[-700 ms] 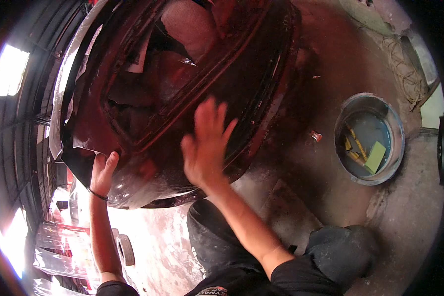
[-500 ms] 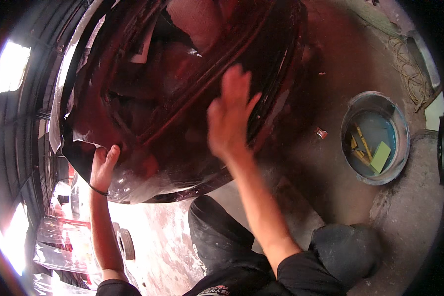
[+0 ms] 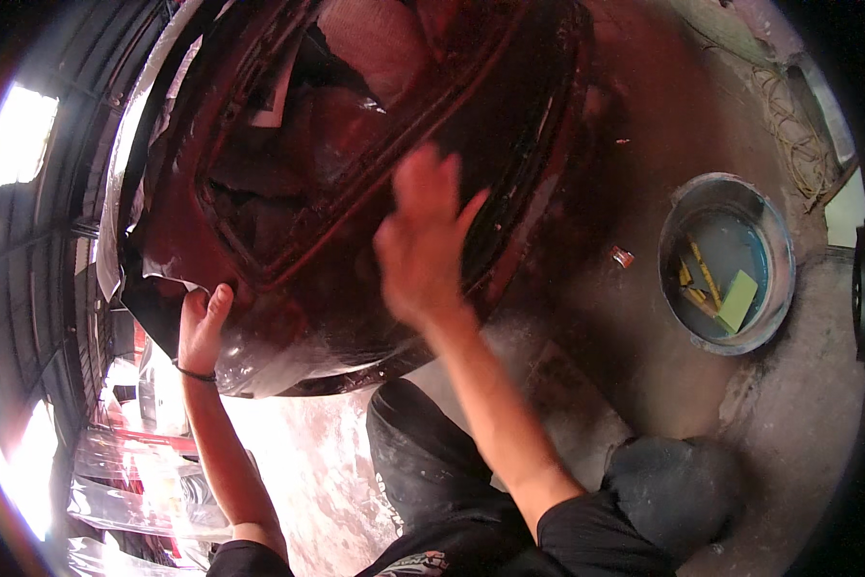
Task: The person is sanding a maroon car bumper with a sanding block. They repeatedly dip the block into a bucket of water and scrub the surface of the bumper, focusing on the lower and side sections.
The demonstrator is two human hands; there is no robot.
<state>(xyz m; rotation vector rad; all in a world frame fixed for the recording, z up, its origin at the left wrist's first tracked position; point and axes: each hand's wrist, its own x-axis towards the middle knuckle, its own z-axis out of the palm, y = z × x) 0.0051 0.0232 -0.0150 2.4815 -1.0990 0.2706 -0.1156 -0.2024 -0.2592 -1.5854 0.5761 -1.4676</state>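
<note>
A large glossy dark red car body panel (image 3: 341,317) fills the upper middle, with a window-like opening (image 3: 288,163) framed by a raised rim. At its lower left, my left hand (image 3: 202,327) grips the torn-looking edge, thumb up and the other fingers partly hidden. My right hand (image 3: 423,245), blurred, is stretched out with fingers extended and thumb apart, over the panel between the opening and its right edge. Its palm faces the surface; whether it touches I cannot tell. Nothing shows in it.
A round grey tub (image 3: 678,322) stands on the floor at right, holding cloudy water, yellow pieces and a light green pad (image 3: 737,301). A small red-and-white scrap (image 3: 623,257) lies beside it. Coiled cable (image 3: 793,130) lies at far right. My knees are below the panel.
My right hand has swept left and slightly down across the panel, still stretched out. My left hand keeps its place on the edge, while its forearm has shifted a little right.
</note>
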